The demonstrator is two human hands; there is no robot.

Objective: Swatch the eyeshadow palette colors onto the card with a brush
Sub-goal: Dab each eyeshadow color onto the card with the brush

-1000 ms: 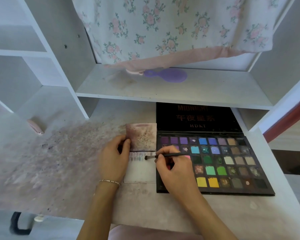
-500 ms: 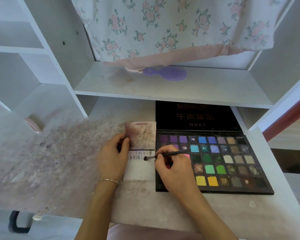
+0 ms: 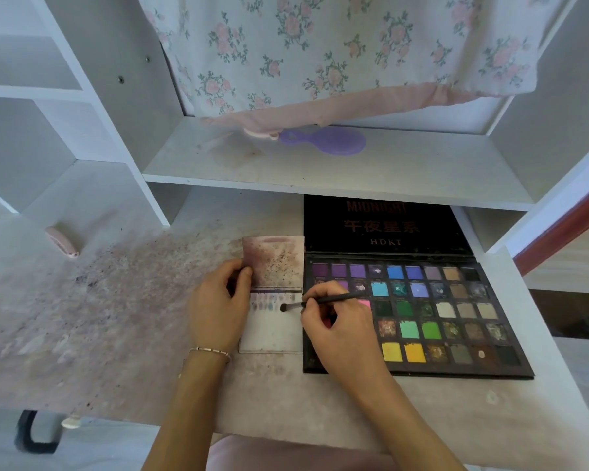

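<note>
A white card [image 3: 274, 329] lies on the desk just left of the open black eyeshadow palette [image 3: 432, 317]. A row of several small colour swatches runs across the card's upper part. My left hand [image 3: 218, 304] holds the card's left edge, thumb on top. My right hand [image 3: 337, 326] pinches a thin dark brush [image 3: 320, 300]; its tip touches the card to the right of the swatches. My right hand covers the palette's lower left pans.
A stained pinkish flap [image 3: 274, 261] stands behind the card. The palette lid [image 3: 381, 224] leans back under a white shelf [image 3: 320, 164] that carries a purple hairbrush [image 3: 327, 141]. Floral fabric [image 3: 337, 49] hangs above. A pink object [image 3: 62, 241] lies at the far left on the powder-stained desk.
The brush tip has stayed at about the same spot on the card, shifting only slightly. Both hands keep their hold.
</note>
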